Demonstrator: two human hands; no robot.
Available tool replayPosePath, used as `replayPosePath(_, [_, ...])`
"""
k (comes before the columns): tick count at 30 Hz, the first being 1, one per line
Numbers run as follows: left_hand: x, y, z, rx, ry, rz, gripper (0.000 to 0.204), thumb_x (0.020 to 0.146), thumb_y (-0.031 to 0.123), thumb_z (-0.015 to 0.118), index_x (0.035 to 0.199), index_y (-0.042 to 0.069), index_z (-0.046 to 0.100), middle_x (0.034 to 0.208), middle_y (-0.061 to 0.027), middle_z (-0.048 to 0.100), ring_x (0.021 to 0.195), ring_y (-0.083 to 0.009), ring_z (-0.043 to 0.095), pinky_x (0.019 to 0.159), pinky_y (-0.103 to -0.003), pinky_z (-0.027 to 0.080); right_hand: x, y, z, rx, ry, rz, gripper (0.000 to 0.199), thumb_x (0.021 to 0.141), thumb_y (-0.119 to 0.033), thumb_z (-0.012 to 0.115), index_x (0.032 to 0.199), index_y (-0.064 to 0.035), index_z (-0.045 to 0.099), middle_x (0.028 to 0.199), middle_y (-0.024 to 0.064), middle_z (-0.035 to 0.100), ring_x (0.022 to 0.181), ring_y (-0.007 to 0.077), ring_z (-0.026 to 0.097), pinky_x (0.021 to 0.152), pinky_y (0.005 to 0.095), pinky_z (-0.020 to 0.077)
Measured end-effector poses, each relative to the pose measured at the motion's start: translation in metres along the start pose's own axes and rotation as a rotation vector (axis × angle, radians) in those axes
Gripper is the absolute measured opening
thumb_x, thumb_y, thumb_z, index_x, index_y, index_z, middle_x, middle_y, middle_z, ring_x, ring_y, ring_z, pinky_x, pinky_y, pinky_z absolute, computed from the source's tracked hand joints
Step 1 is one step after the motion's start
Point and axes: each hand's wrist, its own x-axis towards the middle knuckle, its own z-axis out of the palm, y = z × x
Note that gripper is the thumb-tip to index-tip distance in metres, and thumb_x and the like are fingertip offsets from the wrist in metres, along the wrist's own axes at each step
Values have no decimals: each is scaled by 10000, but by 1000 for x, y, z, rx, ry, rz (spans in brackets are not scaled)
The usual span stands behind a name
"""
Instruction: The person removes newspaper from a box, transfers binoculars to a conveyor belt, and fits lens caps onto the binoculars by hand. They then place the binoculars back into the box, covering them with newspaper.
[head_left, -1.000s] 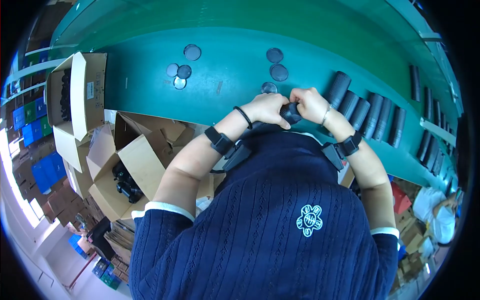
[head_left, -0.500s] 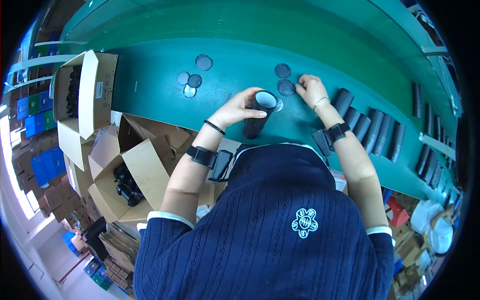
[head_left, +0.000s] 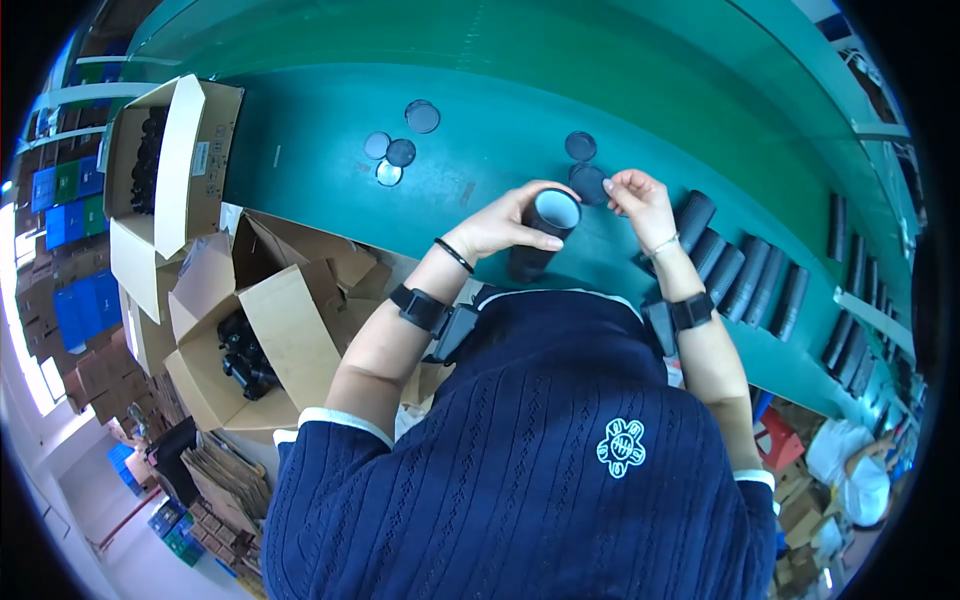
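My left hand [head_left: 505,222] is wrapped round a black tube [head_left: 530,264]. The tube stands tilted, with its round open mouth upward and a pale inside showing. To its right, my right hand [head_left: 642,204] pinches the rim of a dark round cap [head_left: 590,185] between thumb and fingertips. Just beyond that cap, another dark round cap [head_left: 580,146] lies flat on the green table. Further left lie a large dark cap [head_left: 422,117], a smaller dark disc [head_left: 401,153], a grey disc [head_left: 376,145] and a shiny silver disc [head_left: 389,174].
Several black ribbed tubes [head_left: 745,280] lie in a row on the green table [head_left: 310,150] at right, with more beyond a rail. An open carton [head_left: 205,165] with black parts stands at left. Another carton [head_left: 290,320] below it holds black parts.
My right hand's fingertips have closed on the edge of the near dark cap, which looks slightly larger. The silver disc beside the tube is now hidden. The whole view has shifted slightly.
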Motion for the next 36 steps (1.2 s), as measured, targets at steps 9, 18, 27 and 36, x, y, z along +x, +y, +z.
replayPosePath(9, [26,-5,26,-75,-190,-66,710,688,44,816,1310,65,474,1216,-23,535,1137,-144,498,979,-313,420,-46,-19,-22,599,-531,121,714,901,-291,643,1451,-13,282,1289,87,507,1043,142,564,858,283,491])
replayPosePath(18, [30,-10,41,4,-193,-77,694,718,82,795,1321,75,453,1255,-42,487,1193,-169,452,1019,-309,372,-66,-23,-55,527,-323,36,621,842,-160,691,1375,-21,403,1321,101,472,1140,232,541,941,334,474])
replayPosePath(27, [28,-27,56,493,-80,84,745,747,185,789,1337,13,368,1256,-150,496,1209,-225,465,1025,-347,369,-78,-53,-27,-401,-303,-264,616,679,-18,769,1258,-61,563,1238,93,533,1157,205,524,988,333,437])
replayPosePath(36, [25,-35,59,642,-38,147,778,744,299,790,1325,-9,375,1217,-200,493,1185,-307,479,1010,-387,377,-87,-49,-14,-589,-184,-355,580,618,-3,783,1171,-30,609,1195,131,579,1099,260,577,952,349,478])
